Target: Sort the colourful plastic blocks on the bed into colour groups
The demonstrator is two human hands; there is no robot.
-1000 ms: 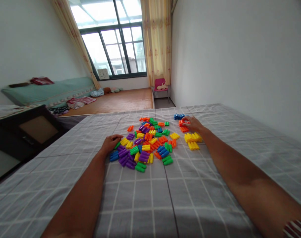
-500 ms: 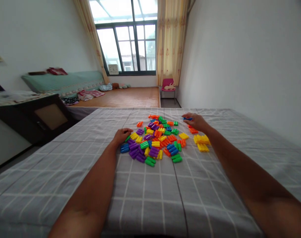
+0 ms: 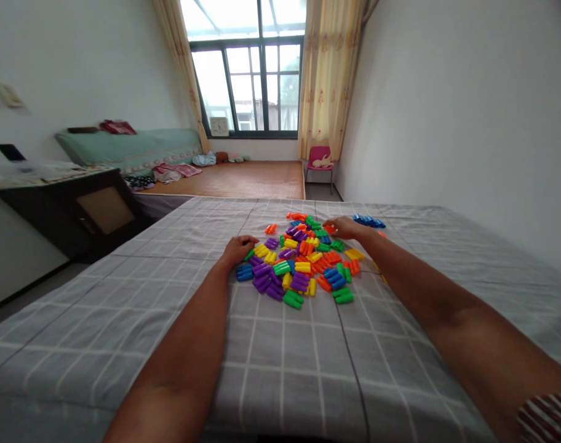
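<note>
A loose heap of colourful plastic building blocks [image 3: 303, 255], in purple, green, yellow, orange and blue, lies on the grey checked cloth [image 3: 280, 351]. At its far right side my right hand [image 3: 347, 227] has its fingers closed around an orange block [image 3: 329, 229]. My left hand [image 3: 240, 248] rests at the heap's left edge, fingers loosely bent and apart, beside a green block [image 3: 249, 255]; its palm is hidden. Beyond my right wrist lies a row of blue blocks [image 3: 368, 221]. My right forearm mostly covers the yellow and orange blocks grouped apart from the heap.
A dark cabinet [image 3: 100, 209] stands at the left. Behind the cloth-covered surface is a bed with a brown mat [image 3: 253, 175], with clothes [image 3: 179, 172] on it. A pink chair [image 3: 320, 159] stands by the curtain, and a white wall [image 3: 456, 111] runs along the right.
My right hand has let go of the blue block by the far right and moved left to an orange block in the heap. My left hand has stayed at the heap. The view has turned slightly left.
</note>
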